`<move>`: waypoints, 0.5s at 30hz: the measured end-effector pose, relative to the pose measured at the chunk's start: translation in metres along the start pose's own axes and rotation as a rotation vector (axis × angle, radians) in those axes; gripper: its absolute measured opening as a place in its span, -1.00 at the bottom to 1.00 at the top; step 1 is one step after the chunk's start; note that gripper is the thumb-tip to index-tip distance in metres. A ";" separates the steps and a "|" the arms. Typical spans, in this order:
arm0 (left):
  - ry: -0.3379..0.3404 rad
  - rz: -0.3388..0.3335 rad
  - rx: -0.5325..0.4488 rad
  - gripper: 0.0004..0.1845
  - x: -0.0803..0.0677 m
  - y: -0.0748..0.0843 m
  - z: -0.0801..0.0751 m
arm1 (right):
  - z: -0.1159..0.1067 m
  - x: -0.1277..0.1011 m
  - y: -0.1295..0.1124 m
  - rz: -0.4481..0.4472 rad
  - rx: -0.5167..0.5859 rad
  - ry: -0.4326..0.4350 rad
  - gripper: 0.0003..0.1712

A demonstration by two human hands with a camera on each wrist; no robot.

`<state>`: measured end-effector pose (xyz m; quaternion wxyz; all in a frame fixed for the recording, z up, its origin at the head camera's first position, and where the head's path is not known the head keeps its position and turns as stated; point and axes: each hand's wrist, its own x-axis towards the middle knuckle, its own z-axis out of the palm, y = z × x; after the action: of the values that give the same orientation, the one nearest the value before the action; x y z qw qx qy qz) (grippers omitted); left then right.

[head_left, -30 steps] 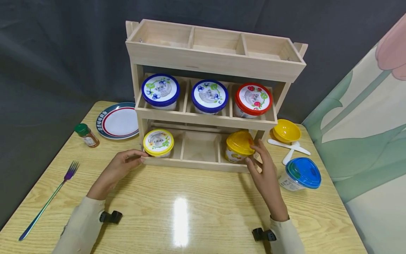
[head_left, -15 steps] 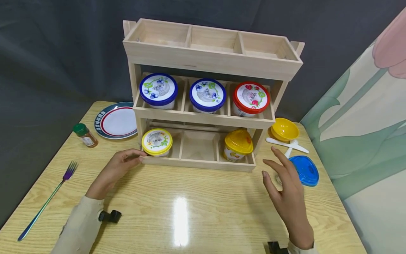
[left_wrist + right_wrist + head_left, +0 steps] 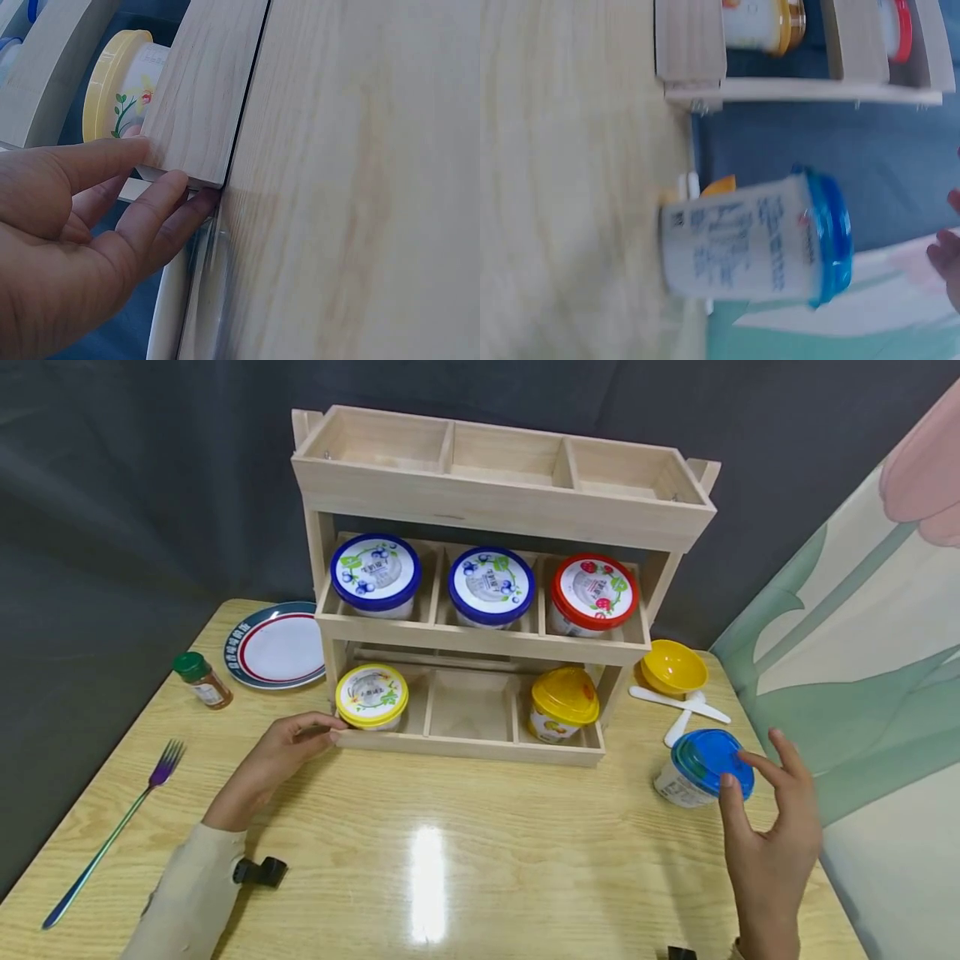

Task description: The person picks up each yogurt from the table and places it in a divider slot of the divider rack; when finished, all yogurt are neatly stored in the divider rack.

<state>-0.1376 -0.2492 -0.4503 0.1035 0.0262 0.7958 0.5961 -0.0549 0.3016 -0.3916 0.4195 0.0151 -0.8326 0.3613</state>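
Observation:
My left hand (image 3: 281, 764) grips the left front corner of the wooden rack (image 3: 480, 747). In the left wrist view its fingertips (image 3: 176, 180) lie on the end of the bottom tray's front board, beside the yellow-lidded tub (image 3: 372, 695). On the right, my right hand (image 3: 776, 843) is raised beside a white tub with a blue domed lid (image 3: 708, 764), thumb and index finger spread. Those fingers overlap the lid in the head view, while the right wrist view shows them apart from the tub (image 3: 739, 244). A yellow dome-lidded tub (image 3: 562, 703) sits in the bottom tray's right compartment.
Two blue-lidded tubs (image 3: 375, 572) and a red-lidded tub (image 3: 594, 593) fill the middle tier. Behind the blue tub are a yellow bowl (image 3: 675, 667) and crossed white cutlery (image 3: 678, 702). To the left lie a plate (image 3: 281, 647), spice jar (image 3: 204, 681) and fork (image 3: 120, 831).
My right hand has left the yellow dome-lidded tub in the bottom tray and moved right, over to the blue-lidded tub. The left hand keeps its place at the rack's corner.

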 end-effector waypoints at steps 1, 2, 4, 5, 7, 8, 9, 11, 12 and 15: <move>-0.001 -0.001 -0.001 -0.66 0.000 0.000 0.000 | -0.002 -0.002 0.003 0.048 -0.013 0.001 -0.65; -0.002 -0.003 0.001 -0.66 0.000 0.000 0.000 | -0.004 -0.004 0.007 0.096 -0.024 -0.003 -0.62; -0.005 -0.006 0.004 -0.66 -0.001 0.000 0.001 | -0.007 -0.006 0.014 0.183 -0.027 -0.015 -0.57; -0.006 -0.006 0.008 -0.65 -0.001 0.000 0.001 | -0.007 -0.007 0.017 0.226 -0.022 -0.028 -0.54; -0.006 -0.009 0.009 -0.65 0.000 0.000 0.001 | -0.008 -0.009 0.024 0.314 -0.003 -0.060 -0.48; -0.005 -0.010 0.010 -0.65 0.000 0.000 0.001 | -0.008 -0.010 0.027 0.359 0.015 -0.077 -0.45; -0.005 -0.011 0.011 -0.65 0.000 0.000 0.001 | -0.007 -0.011 0.031 0.404 0.028 -0.093 -0.43; -0.004 -0.011 0.009 -0.65 0.000 0.000 0.001 | -0.006 -0.012 0.036 0.479 0.058 -0.129 -0.39; -0.004 -0.012 0.009 -0.65 -0.001 0.000 0.001 | -0.005 -0.012 0.039 0.508 0.076 -0.144 -0.38; -0.004 -0.009 0.005 -0.65 -0.001 0.000 0.001 | -0.001 -0.014 0.044 0.576 0.094 -0.188 -0.36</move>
<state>-0.1362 -0.2488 -0.4502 0.1079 0.0240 0.7971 0.5936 -0.0594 0.3313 -0.4269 0.2198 -0.1690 -0.8201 0.5006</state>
